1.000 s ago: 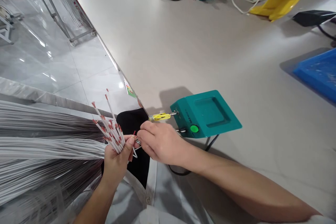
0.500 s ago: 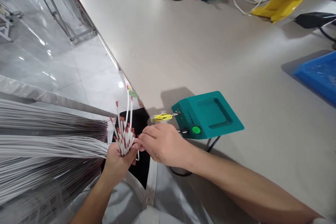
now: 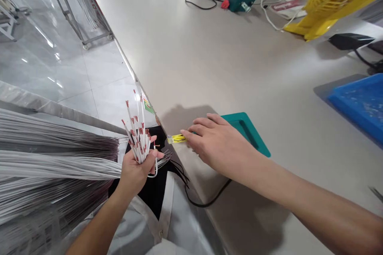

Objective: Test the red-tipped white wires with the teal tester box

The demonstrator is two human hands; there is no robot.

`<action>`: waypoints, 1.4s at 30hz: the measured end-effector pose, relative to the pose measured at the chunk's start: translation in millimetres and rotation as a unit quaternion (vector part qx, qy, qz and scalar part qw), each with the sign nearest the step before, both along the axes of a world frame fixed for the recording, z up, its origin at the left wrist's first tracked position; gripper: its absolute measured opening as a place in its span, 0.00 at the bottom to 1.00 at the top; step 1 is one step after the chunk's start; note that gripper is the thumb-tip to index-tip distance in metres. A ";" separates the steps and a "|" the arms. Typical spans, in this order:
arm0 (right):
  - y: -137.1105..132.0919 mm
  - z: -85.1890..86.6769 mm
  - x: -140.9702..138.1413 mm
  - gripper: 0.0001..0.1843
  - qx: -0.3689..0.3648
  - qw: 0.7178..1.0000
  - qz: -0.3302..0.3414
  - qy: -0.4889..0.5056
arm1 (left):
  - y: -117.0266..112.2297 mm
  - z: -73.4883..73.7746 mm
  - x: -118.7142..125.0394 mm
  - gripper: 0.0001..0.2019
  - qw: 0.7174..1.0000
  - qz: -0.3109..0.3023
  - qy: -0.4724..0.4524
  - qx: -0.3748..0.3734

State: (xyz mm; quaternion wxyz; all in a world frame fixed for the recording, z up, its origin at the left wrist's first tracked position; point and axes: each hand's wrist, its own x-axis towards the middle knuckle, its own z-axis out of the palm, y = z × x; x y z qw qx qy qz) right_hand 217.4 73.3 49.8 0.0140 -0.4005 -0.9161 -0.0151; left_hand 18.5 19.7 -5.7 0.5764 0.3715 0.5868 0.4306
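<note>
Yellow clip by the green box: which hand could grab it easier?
Probably the right hand: it is open, its fingertips beside the yellow clip at the green box. The left hand is busy, shut around the white wires.

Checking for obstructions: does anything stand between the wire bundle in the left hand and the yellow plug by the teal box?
Nothing visible does. Only an open gap at the table edge parts the wire bundle in the left hand from the yellow plug. The right hand lies over the teal box, fingertips beside the plug.
</note>
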 end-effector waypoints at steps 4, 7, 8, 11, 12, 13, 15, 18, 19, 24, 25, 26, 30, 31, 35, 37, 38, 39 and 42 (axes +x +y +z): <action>12.0 3.1 -0.5 0.08 -0.094 0.995 0.000 -0.037 | 5.9 0.8 5.9 0.22 1.000 -0.004 -0.015 0.008; 16.8 7.3 -3.1 0.06 -0.115 0.992 -0.014 -0.050 | 8.9 0.3 9.4 0.22 0.999 -0.008 -0.044 0.014; 18.0 8.3 -3.8 0.06 -0.118 0.991 -0.016 -0.055 | 9.5 -0.1 10.6 0.22 0.998 -0.009 -0.053 0.014; 20.8 9.6 -5.4 0.06 -0.130 0.989 -0.008 -0.065 | 10.8 -1.9 14.0 0.23 0.998 -0.011 -0.064 0.013; 21.5 9.5 -5.7 0.07 -0.134 0.989 -0.005 -0.067 | 11.1 -2.6 15.0 0.24 0.998 -0.013 -0.064 0.013; 22.1 9.1 -6.0 0.08 -0.137 0.988 -0.003 -0.069 | 11.4 -3.4 15.9 0.25 0.998 -0.015 -0.062 0.014; 22.7 7.8 -6.1 0.10 -0.139 0.988 -0.002 -0.070 | 12.2 -4.8 17.4 0.26 0.998 -0.017 -0.054 0.015; 22.8 5.3 -5.4 0.11 -0.134 0.989 -0.004 -0.062 | 13.7 -5.1 19.0 0.28 0.999 -0.018 -0.040 0.006; 22.8 4.7 -5.0 0.11 -0.132 0.989 -0.005 -0.060 | 14.3 -4.5 19.3 0.28 0.999 -0.019 -0.035 0.001; 22.1 5.1 -4.7 0.09 -0.120 0.991 0.001 -0.055 | 16.9 -0.4 18.5 0.27 0.999 -0.042 -0.002 -0.005; 21.1 5.6 -4.9 0.08 -0.118 0.991 0.000 -0.056 | 17.2 0.0 18.1 0.27 0.999 -0.048 0.006 -0.004; 19.8 5.9 -5.2 0.07 -0.114 0.992 -0.002 -0.056 | 17.4 0.2 17.8 0.26 0.999 -0.051 0.013 -0.003; 11.3 3.8 -5.3 0.23 -0.073 0.996 -0.014 -0.049 | 16.7 -0.8 17.6 0.23 0.999 -0.039 0.038 0.006; 9.2 2.1 -5.0 0.28 -0.061 0.997 -0.015 -0.045 | 16.3 -1.2 17.7 0.22 0.998 -0.034 0.043 0.008; 4.0 -6.4 -3.3 0.30 -0.038 0.999 -0.015 -0.029 | 15.5 -1.3 17.0 0.16 0.998 -0.031 0.052 0.010; 3.8 -9.9 -2.8 0.29 -0.026 0.999 -0.009 -0.022 | 15.2 -0.2 15.7 0.15 0.998 -0.030 0.051 0.009; 4.0 -10.9 -2.6 0.29 -0.019 1.000 -0.007 -0.021 | 14.9 0.5 14.8 0.16 0.998 -0.028 0.049 0.008; 4.3 -11.4 -2.3 0.29 -0.012 1.000 -0.005 -0.021 | 14.3 1.2 13.9 0.16 0.999 -0.027 0.045 0.007; 3.5 -10.0 -1.7 0.28 0.014 1.000 0.004 -0.012 | 11.3 2.1 10.6 0.19 0.999 -0.022 0.022 0.008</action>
